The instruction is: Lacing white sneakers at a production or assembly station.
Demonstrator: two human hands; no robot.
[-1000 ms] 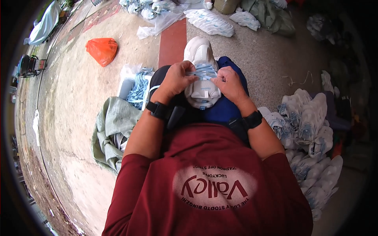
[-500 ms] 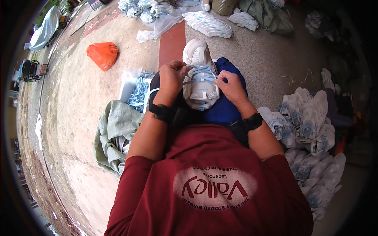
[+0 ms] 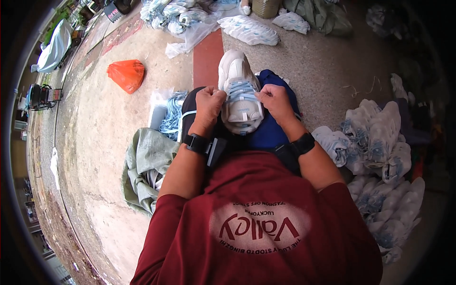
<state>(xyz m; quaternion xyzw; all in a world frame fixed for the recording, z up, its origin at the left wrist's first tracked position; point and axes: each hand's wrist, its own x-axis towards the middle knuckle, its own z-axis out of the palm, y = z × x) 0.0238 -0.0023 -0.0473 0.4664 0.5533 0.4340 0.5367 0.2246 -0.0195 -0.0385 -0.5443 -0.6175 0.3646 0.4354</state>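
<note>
The fingers of the left hand [image 3: 208, 102] are curled shut, pinching a light blue lace [image 3: 241, 93] at the left edge of a white sneaker [image 3: 239, 92]. The fingers of the right hand [image 3: 274, 101] are bunched together on the same lace at the shoe's right edge, knuckles up. Between the two fists the lace runs in crossed bands over the tongue. The sneaker lies on the person's lap, on dark blue trousers [image 3: 270, 133], toe pointing away from the body. Each wrist carries a black band, and red sleeves [image 3: 259, 223] fill the lower part of the view.

Just left of the left hand stands a white box [image 3: 159, 107] holding a tangle of blue laces, with a crumpled grey-green sack [image 3: 145, 164] nearer the body. An orange plastic bag [image 3: 126, 74] lies well apart on the concrete floor. To the right, a heap of bagged white sneakers [image 3: 380, 156] is piled, and more bagged pairs [image 3: 249, 29] lie farther off beyond the toe.
</note>
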